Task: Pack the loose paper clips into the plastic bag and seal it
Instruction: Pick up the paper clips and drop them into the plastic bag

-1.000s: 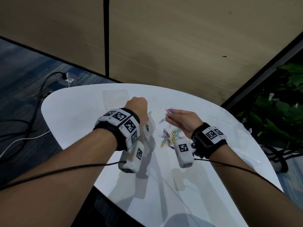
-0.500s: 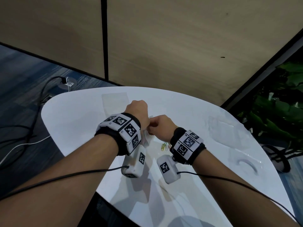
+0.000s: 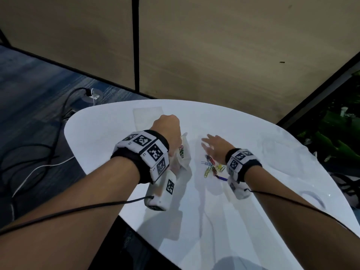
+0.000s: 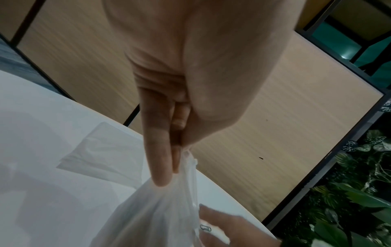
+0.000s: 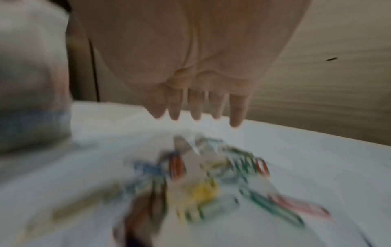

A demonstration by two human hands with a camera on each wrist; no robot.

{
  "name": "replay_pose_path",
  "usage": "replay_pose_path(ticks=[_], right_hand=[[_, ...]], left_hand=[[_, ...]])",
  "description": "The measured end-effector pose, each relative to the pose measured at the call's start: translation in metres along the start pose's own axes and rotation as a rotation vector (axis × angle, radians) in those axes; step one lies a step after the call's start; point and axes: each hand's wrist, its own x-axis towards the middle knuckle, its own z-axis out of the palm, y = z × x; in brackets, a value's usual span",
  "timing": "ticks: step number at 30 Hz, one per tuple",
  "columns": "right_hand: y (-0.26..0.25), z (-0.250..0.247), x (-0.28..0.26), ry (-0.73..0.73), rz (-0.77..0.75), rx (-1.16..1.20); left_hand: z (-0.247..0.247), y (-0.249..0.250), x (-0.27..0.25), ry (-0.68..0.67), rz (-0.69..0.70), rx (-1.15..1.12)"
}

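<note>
My left hand (image 3: 167, 127) pinches the top edge of a clear plastic bag (image 3: 183, 152), which hangs down to the white table (image 3: 253, 211); some coloured clips show inside it. The left wrist view shows finger and thumb pinching the bag (image 4: 160, 208) at its rim. A pile of loose coloured paper clips (image 3: 213, 167) lies just right of the bag. My right hand (image 3: 214, 146) hovers flat over the far side of that pile, fingers straight and spread, holding nothing. In the blurred right wrist view the clips (image 5: 203, 180) lie below the outstretched fingers (image 5: 194, 108).
A second flat clear bag (image 3: 148, 115) lies on the table beyond my left hand. More clear plastic (image 3: 282, 147) sits at the table's right side. Cables (image 3: 39, 152) trail on the blue carpet to the left, and plants (image 3: 335, 133) stand to the right. A tan partition wall rises behind.
My right hand was at the bag's mouth beside my left hand half a second ago; it has moved right, back over the clip pile, with fingers now spread. The left hand has stayed on the bag.
</note>
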Motion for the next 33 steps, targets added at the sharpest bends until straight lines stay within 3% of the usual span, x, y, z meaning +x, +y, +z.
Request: replay_pose_path(ticks=[2, 7, 13, 16, 19, 23, 26, 30, 33], right_hand=[[0.004, 0.019, 0.001, -0.061, -0.008, -0.109], [0.033, 0.042, -0.011, 0.071, 0.093, -0.061], [0.005, 0.063, -0.033, 0.123, -0.051, 0.024], [-0.005, 0.072, -0.031, 0.140, -0.099, -0.044], [-0.010, 0.068, -0.029, 0.220, -0.118, -0.120], [-0.005, 0.050, -0.033, 0.245, -0.031, -0.086], [0.014, 0.039, -0.035, 0.300, 0.154, 0.212], [0.035, 0.023, -0.044, 0.291, 0.439, 1.061], [0.019, -0.004, -0.060, 0.244, 0.363, 1.572]], left_hand=[[-0.001, 0.000, 0.000, -0.002, 0.002, 0.015], [0.000, 0.005, -0.001, -0.013, 0.015, 0.050], [0.003, 0.010, -0.004, -0.023, 0.028, 0.057], [0.002, 0.008, -0.006, -0.017, 0.033, 0.054], [0.003, 0.006, -0.005, -0.011, 0.027, 0.069], [0.004, 0.007, -0.005, -0.021, 0.031, 0.073], [0.005, 0.010, -0.004, -0.026, 0.037, 0.069], [0.006, 0.015, -0.006, -0.031, 0.040, 0.076], [0.007, 0.018, -0.006, -0.035, 0.037, 0.081]])
